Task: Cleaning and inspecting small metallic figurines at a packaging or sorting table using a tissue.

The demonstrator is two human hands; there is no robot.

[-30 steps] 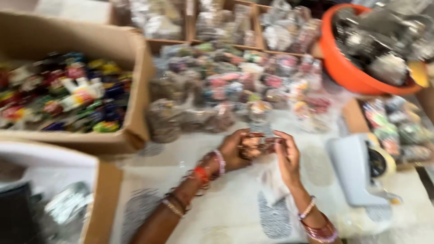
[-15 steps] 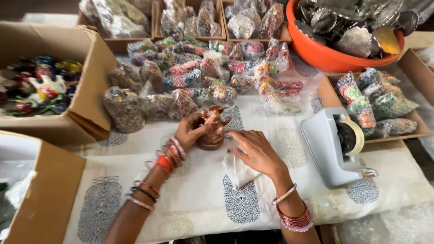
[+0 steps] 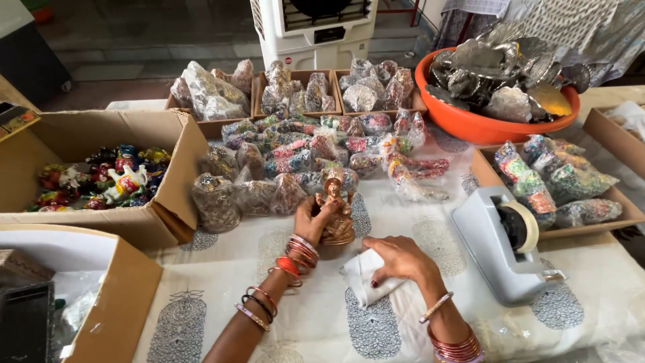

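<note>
My left hand (image 3: 313, 220) grips a small brown-gold figurine (image 3: 338, 212) that stands upright on the printed white tablecloth (image 3: 222, 282). My right hand (image 3: 398, 259) lies flat on a folded piece of white wrapping (image 3: 359, 277) just in front of the figurine, fingers pressing it down. Both wrists carry several bangles.
Behind the figurine lie several clear bags of wrapped items (image 3: 295, 158). A cardboard box of colourful figurines (image 3: 101, 178) stands at left, another box (image 3: 101, 296) at near left. A grey tape dispenser (image 3: 504, 242) sits at right, an orange tub (image 3: 480, 124) of silvery pieces behind it.
The view has tilted up and steadied. My left hand has set the figurine upright on the cloth. My right hand has moved from the figurine down onto the white wrapping.
</note>
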